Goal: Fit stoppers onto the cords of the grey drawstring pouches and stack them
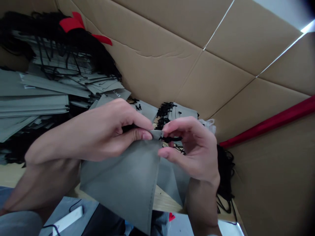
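Observation:
Between the thumb and forefinger of my left hand [110, 131] is the top edge of a grey fabric pouch [123, 180], which hangs down over the table edge. A short knotted black cord [170, 139] sticks out at the pouch's upper right corner. My right hand [193, 144] has its curled fingers around this cord, with the forefinger by the corner and the thumb tip a little apart below. Part of the cord is hidden inside the right hand. Another grey pouch [172, 177] lies behind the held one.
Stacks of grey pouches [34, 101] with black cords fill the left, a red strip [72, 23] on top. More pouches [183, 110] lie against the cardboard wall [167, 65]. A black cord bundle [225, 173] hangs at right, below a red band [270, 121]. A white device [67, 221] is below.

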Tool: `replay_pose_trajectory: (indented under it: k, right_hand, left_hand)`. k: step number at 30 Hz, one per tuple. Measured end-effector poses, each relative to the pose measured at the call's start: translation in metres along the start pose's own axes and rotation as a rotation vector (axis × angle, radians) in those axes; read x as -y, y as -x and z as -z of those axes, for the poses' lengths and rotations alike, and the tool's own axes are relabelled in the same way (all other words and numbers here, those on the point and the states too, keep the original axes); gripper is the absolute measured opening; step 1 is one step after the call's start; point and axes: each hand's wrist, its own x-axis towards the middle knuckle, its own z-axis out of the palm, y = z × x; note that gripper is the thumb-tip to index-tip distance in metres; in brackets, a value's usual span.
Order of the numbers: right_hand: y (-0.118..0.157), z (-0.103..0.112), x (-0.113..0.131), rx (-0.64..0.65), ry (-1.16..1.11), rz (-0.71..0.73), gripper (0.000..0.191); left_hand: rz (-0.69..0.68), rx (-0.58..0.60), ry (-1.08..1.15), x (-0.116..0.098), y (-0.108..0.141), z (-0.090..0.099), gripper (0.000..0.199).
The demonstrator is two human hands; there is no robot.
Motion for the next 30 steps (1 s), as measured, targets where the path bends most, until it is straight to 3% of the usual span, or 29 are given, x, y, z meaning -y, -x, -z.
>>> replay_pose_trajectory:
  k: [7, 10, 14, 18, 24, 28, 30]
  right_hand:
    - [-0.003, -0.003, -0.004, -0.053, 0.014, 0.073, 0.025]
    - [-0.007, 0.0, -0.01, 0.005, -0.164, 0.027, 0.029]
    - [-0.005, 0.003, -0.024, 0.115, -0.319, -0.053, 0.042]
    - [-0.003, 0.002, -0.037, 0.178, -0.405, 0.088, 0.035]
    - [-0.019, -0.008, -0.043, 0.2, -0.516, 0.286, 0.024]
    - [-0.021, -0.001, -0.034, 0.116, -0.421, 0.265, 0.019]
    - [-0.016, 0.008, -0.027, 0.082, -0.33, 0.183, 0.034]
  left_hand:
    - [-0.003, -0.019, 0.059, 0.0, 0.002, -0.001, 0.033]
    - [-0.034, -0.019, 0.159, 0.0, 0.003, -0.002, 0.027]
    - [-0.096, 0.047, 0.252, -0.002, 0.001, -0.005, 0.035]
    - [-0.123, 0.036, 0.309, 0.001, 0.002, -0.014, 0.045]
    - [-0.146, 0.047, 0.453, 0.004, 0.007, -0.018, 0.018]
    - [-0.122, 0.055, 0.295, -0.002, 0.004, -0.007, 0.028]
    - [-0.084, 0.05, 0.178, -0.003, 0.001, -0.002, 0.034]
